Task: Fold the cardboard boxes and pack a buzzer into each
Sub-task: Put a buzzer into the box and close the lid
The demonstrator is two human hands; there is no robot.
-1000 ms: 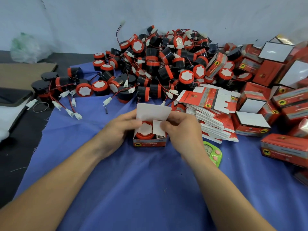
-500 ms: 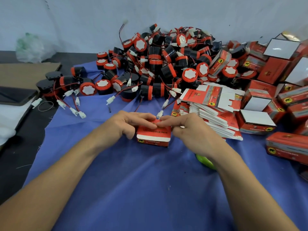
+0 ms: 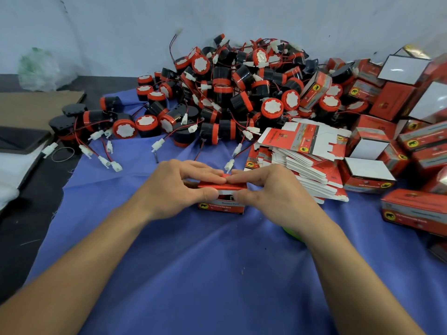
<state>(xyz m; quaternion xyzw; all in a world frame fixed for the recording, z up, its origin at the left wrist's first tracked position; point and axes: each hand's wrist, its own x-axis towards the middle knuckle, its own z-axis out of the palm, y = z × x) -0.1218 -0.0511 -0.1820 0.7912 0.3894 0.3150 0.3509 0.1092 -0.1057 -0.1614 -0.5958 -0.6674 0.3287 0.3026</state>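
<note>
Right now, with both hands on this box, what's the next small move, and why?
Probably press the lid down and tuck its white edge into the box. The left hand and right hand pinch the lid, but a dark gap shows under it, so the box looks not yet closed.

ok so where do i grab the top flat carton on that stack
Pinch the top flat carton by its red left end, which juts past the stack beneath and looks slightly raised, leaving room for fingers under it. Come from the near left, over the blue cloth: the buzzer pile crowds its far side and folded boxes its right. The right hand, now on the box, is nearest.
</note>
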